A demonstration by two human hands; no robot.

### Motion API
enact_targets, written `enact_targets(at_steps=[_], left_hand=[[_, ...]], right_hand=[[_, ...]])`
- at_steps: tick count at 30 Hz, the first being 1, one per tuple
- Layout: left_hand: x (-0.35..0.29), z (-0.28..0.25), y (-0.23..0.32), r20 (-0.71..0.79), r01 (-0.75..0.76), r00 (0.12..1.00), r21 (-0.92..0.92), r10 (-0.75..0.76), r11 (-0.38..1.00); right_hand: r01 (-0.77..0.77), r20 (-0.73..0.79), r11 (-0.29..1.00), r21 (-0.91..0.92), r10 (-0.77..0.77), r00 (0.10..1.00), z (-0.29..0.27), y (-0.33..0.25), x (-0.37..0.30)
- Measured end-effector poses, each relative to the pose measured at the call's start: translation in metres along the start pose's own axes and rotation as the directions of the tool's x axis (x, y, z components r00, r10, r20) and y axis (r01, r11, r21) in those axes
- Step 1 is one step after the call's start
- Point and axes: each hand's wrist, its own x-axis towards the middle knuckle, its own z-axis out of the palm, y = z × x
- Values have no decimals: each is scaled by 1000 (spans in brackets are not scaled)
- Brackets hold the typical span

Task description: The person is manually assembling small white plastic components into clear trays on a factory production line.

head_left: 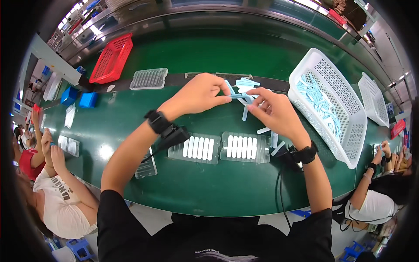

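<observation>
Looks down over a long, glossy green worktable, near edge bowed by the lens. Across it, a dark strip, then another band of green surface; farther back, metal rails arching from side to side with a dull shine. At left, a pale post, slanting in the fisheye view. Below the near edge, light grey floor, with a blue stool at lower left and a second blue stool at lower right. On the worktable's left half, a white glare spot. Toward the upper right, a grey expanse beyond the rails, too distorted to tell floor from wall.
</observation>
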Motion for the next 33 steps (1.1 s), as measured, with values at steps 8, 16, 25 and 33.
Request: enact_targets(at_steps=[8, 16, 25, 33], left_hand=[[-39, -6, 33, 37, 215, 968, -623, -247, 752], [-50, 3, 14, -181, 108, 941, -640, -285, 761], [-51, 15, 8, -280, 179, 911, -395, -304, 901], [-53, 15, 3, -242, 206, 915, -408, -323, 889]], right_hand=[[-8, 61, 809, 588, -35, 998, 20, -8, 11], [-187, 213, 663, 725, 42, 976, 6, -15, 13], [-238, 255, 554, 798, 48, 966, 0, -1, 12], [-198, 182, 601, 774, 88, 979, 0, 4, 11]])
